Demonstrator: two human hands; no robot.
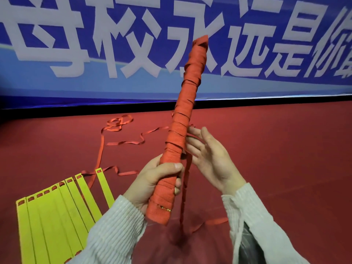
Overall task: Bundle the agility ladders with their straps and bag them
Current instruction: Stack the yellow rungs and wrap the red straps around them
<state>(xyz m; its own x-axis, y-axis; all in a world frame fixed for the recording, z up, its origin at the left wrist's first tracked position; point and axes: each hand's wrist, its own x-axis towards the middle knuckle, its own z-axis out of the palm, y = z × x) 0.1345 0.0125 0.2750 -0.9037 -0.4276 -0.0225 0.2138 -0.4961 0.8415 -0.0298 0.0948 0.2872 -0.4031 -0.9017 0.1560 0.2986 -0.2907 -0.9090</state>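
Observation:
My left hand [156, 180] grips the lower part of a long ladder bundle [187, 103] wound tightly in red strap, which tilts up and to the right. Just right of the bundle is my right hand [209, 155], its fingers spread and straight, touching a loose end of the red strap [187, 168] that hangs down from the bundle. A second ladder, with several yellow rungs [57, 216] fanned out flat, lies on the red floor at the lower left. Its red straps [118, 122] trail in loops across the floor.
A blue banner [114, 54] with large white characters stands along the back edge of the red floor [285, 149]. More red strap [211, 222] lies on the floor near my right sleeve. Clear plastic [247, 244] shows under my right forearm.

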